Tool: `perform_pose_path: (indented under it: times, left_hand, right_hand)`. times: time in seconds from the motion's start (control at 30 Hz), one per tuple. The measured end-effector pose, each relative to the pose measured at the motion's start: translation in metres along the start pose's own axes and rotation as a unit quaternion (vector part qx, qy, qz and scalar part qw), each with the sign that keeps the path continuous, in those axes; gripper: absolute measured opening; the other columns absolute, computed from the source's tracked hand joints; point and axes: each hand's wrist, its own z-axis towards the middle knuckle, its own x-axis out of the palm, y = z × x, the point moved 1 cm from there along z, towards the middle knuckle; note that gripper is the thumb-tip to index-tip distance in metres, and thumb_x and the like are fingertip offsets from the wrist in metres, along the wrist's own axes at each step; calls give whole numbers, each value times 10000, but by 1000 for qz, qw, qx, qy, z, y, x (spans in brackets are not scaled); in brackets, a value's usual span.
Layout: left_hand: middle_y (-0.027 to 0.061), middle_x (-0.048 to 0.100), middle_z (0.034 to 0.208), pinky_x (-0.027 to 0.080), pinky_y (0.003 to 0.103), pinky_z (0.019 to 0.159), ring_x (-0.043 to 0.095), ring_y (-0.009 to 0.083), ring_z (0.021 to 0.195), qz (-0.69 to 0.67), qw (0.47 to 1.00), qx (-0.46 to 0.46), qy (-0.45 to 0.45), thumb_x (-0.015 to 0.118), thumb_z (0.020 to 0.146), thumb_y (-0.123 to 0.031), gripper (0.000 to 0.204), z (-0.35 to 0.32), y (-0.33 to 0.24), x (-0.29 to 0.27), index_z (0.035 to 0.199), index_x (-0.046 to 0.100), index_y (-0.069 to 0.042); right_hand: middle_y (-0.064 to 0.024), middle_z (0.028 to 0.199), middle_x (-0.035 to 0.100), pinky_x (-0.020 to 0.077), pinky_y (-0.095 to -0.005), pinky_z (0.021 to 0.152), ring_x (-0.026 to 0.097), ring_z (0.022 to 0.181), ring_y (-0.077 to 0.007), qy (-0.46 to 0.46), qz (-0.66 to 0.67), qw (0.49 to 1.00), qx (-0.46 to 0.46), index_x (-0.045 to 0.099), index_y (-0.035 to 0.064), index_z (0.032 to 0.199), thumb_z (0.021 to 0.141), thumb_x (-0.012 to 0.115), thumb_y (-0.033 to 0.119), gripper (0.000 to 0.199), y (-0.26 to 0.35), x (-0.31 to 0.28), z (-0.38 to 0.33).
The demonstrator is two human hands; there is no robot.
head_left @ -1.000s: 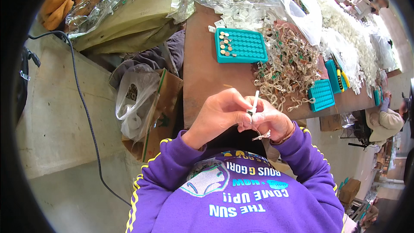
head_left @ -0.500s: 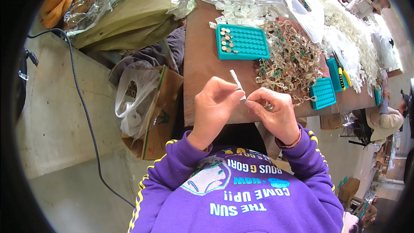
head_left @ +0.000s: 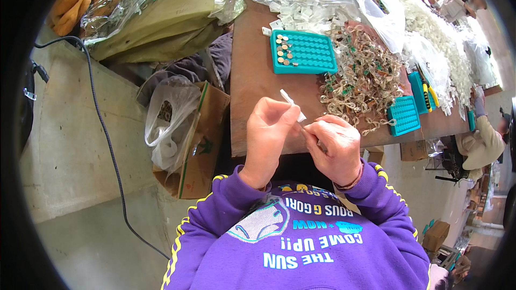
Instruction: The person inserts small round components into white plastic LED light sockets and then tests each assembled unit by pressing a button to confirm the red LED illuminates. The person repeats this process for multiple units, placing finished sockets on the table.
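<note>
Left hand (head_left: 271, 129) pinched white strip (head_left: 292, 104) | right hand (head_left: 334, 145) gripped its lower end | teal tray (head_left: 302, 52) on worktop (head_left: 252, 75): few cells filled, most empty | tangled loops (head_left: 361, 83) unsorted

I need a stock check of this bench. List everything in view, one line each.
white strip: one, white, pinched between both hands
large tray: one, teal, table centre, a few small round pieces in its left cells
small trays: at least two, teal, table right
tangled pieces: one heap, pale with green bits, between the trays
white parts: a pile, table far end, partly under clear plastic
table: one, brown
box: one, cardboard, left of table, white bag in it
cable: one, black, floor left
other people: some, right edge
left hand: on the strip
right hand: on the strip
</note>
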Motion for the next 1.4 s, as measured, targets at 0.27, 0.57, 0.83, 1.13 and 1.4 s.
perform_pose_path:
  times: [0.27, 0.57, 0.83, 1.13, 1.4]
  left_hand:
    - [62, 647, 899, 522, 258, 719, 634, 115, 799, -1, 997, 80, 5, 673, 891, -14, 130, -4, -1, 2, 932, 551, -30]
    - [80, 656, 910, 533, 281, 720, 664, 152, 825, 193, 951, 243, -9, 712, 842, 2, 174, -3, 8, -2, 934, 566, -16]
    - [52, 632, 907, 509, 274, 745, 637, 128, 854, 94, 979, 184, -2, 694, 844, 31, 184, -2, 6, -3, 950, 555, -26]
    - [67, 656, 1038, 466, 303, 922, 619, 159, 1000, -215, 975, -47, 44, 548, 1000, -198, 121, 2, 19, 1, 1012, 541, -77]
    - [68, 612, 1032, 508, 308, 843, 608, 170, 947, -309, 951, -9, 8, 494, 1020, -164, 110, 35, 20, -7, 1093, 495, -82]
  right_hand:
    - [-96, 845, 681, 497, -267, 696, 648, 734, -149, 5, 246, 946, 210, 669, -13, 918, 840, 677, 57, 105, -11, -1, -7]
    - [-63, 782, 650, 478, -249, 696, 611, 730, -113, -13, 142, 973, 180, 653, -12, 862, 794, 673, 12, 75, -10, -1, -4]
    - [-78, 745, 630, 476, -309, 653, 610, 691, -228, 13, 194, 953, 233, 636, 4, 813, 758, 675, -19, 72, -10, -2, 0]
    - [-67, 807, 666, 495, -279, 692, 637, 754, -145, -38, 231, 948, 217, 656, -3, 892, 817, 673, 16, 80, -7, 17, -1]
    - [-91, 961, 687, 521, -299, 711, 671, 793, -185, 30, 48, 992, 112, 676, 28, 1037, 868, 659, 101, 185, -51, -5, 56]
